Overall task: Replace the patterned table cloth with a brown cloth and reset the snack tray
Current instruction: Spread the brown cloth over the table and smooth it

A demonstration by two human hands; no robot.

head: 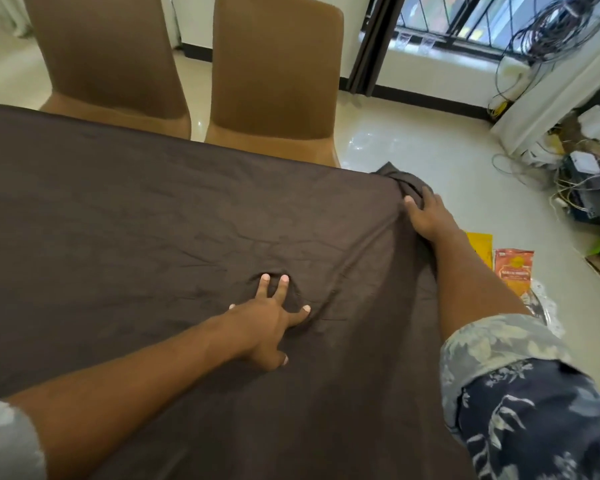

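A dark brown cloth (146, 216) covers the whole table top, with creases near the middle. My left hand (271, 320) lies flat on the cloth with fingers spread, and the fabric is puckered under its fingertips. My right hand (426, 213) grips the bunched cloth at the table's far right corner. On the floor to the right lie a yellow snack packet (482, 244) and an orange snack packet (513, 268), resting on a silvery tray (548, 313) that my right arm partly hides. The patterned cloth is out of sight.
Two brown chairs (274, 81) stand at the table's far edge. At the right, tangled cables and boxes (582, 181) sit on the tiled floor beside a white draped stand. A barred window (465, 22) is behind.
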